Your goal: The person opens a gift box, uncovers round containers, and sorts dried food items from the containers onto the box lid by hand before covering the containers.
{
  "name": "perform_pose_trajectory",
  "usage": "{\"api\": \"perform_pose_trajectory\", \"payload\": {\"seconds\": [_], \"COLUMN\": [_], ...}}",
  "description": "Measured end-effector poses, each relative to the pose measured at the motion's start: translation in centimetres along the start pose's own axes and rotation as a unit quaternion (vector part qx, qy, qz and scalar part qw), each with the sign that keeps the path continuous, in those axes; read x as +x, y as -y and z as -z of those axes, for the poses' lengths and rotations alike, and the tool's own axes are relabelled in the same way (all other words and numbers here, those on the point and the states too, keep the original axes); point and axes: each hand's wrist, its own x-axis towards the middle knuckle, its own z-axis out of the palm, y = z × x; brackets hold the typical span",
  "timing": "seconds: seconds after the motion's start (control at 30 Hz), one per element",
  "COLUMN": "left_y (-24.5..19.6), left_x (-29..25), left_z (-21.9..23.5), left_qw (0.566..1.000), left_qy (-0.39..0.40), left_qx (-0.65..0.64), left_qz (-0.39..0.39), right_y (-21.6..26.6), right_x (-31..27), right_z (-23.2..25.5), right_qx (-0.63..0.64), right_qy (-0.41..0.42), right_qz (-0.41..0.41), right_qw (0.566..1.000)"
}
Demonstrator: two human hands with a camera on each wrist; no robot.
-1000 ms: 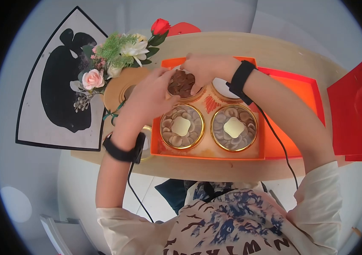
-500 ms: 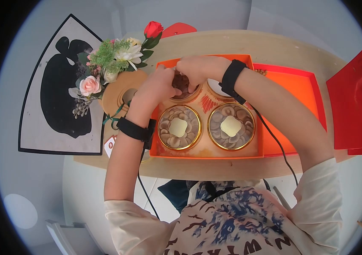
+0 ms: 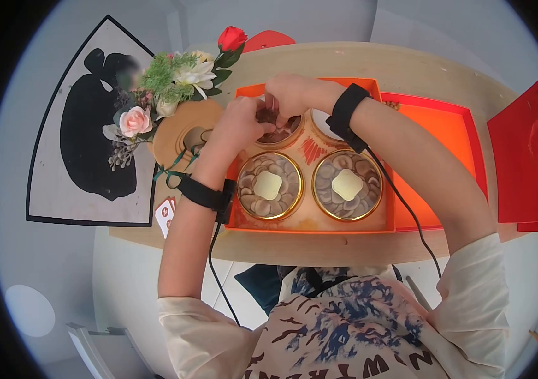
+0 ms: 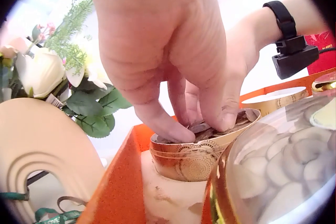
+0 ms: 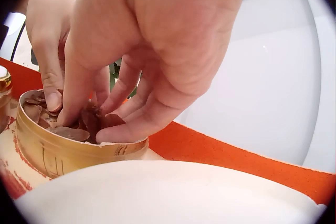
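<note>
Brown slices fill a round gold container at the back left of an orange box. From its left side my left hand reaches in, its thumb and fingers bent around some slices at the surface. Opposite it, my right hand dips curled fingers and thumb into the same container and pinches slices between them. Both hands cover part of the contents. Nearer me are two gold-rimmed clear containers, left and right, each with pale rounds and a cream label.
A container with a white surface stands behind on the right. Flowers and a tan ring-shaped piece are left of the box. A red-edged orange tray and red folders lie right. Wrist cables hang towards me.
My left hand has moved from around the container's side to its contents, fingers bending inward. My right hand has shifted slightly and stays over the slices. The head view has shifted a little.
</note>
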Motion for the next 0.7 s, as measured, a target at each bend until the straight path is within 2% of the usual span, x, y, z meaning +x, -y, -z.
{"api": "perform_pose_trajectory", "payload": {"seconds": [0.07, 0.17, 0.27, 0.43, 0.57, 0.7], "left_y": [0.1, 0.2, 0.1, 0.9, 1.6, 2.0], "left_x": [0.2, 0.0, -0.1, -0.5, -0.5, -0.1], "left_z": [0.0, 0.0, 0.2, -0.1, -0.6, -1.0], "left_qw": [0.998, 0.994, 0.992, 0.983, 0.976, 0.982], "left_qy": [0.012, 0.007, 0.021, 0.025, 0.025, 0.006], "left_qx": [-0.052, -0.101, -0.108, -0.172, -0.205, -0.184], "left_qz": [0.035, 0.045, 0.062, 0.068, 0.063, 0.05], "right_y": [0.0, -0.1, 0.0, 0.5, 0.3, -0.4], "right_x": [0.2, 0.3, 0.4, 0.3, 0.7, 1.5], "right_z": [0.0, 0.1, 0.0, 0.6, 0.6, 0.0], "right_qx": [0.014, 0.017, 0.029, 0.059, 0.046, 0.14], "right_qy": [-0.002, -0.004, -0.003, 0.037, 0.049, 0.047], "right_qz": [0.0, -0.014, -0.025, -0.075, -0.065, -0.105], "right_qw": [1.0, 1.0, 0.999, 0.995, 0.996, 0.983]}}
